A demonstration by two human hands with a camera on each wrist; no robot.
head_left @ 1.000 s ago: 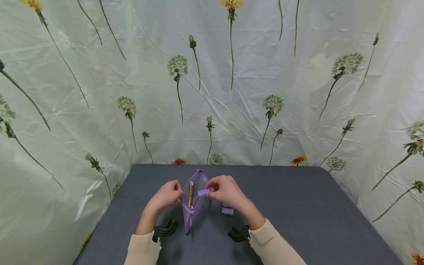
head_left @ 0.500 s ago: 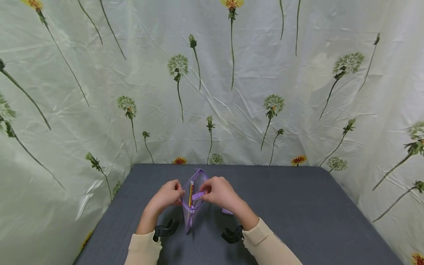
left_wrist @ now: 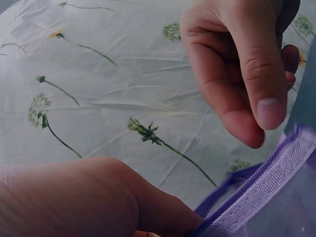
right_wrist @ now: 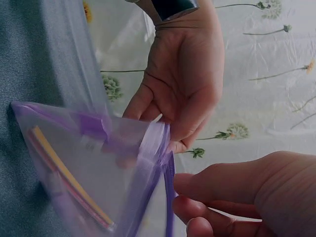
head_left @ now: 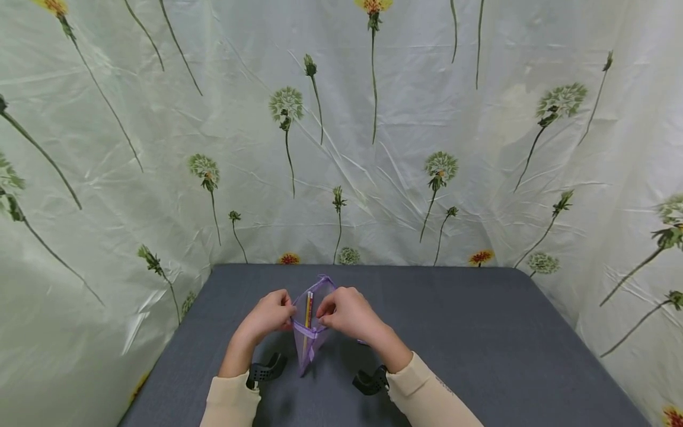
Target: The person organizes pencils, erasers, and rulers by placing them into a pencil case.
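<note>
Head view, pouch: purple mesh pouch [head_left: 306, 354], lower centre of the frame, over the dark surface [head_left: 491, 350]; mouth spread and facing up.
Pencils: yellow and reddish pencils [head_left: 309, 309] inside the pouch, side by side and tilted; seen through the mesh at lower left of the right wrist view.
Left hand: left hand [head_left: 269, 311], left of the pouch, grasping its near-left rim between thumb and fingers.
Right hand: right hand [head_left: 349, 313] at the right side of the pouch mouth, released; fingers bent loosely, nothing visible between the fingertips.
Zip: purple zip [left_wrist: 261, 183] runs diagonally across the lower right of the left wrist view, below the right fingertips.
Purple patch: purple patch [right_wrist: 94, 126] shows through the mesh, left of centre in the right wrist view; blurred, nature not determinable.
Small item: purple item [head_left: 362, 342] on the surface, mostly hidden by the right wrist.
Wrists: black bands [head_left: 268, 369] beside cream sleeves [head_left: 231, 403].
Backdrop: pale cloth [head_left: 384, 196] printed with dandelions, filling the upper frame.
</note>
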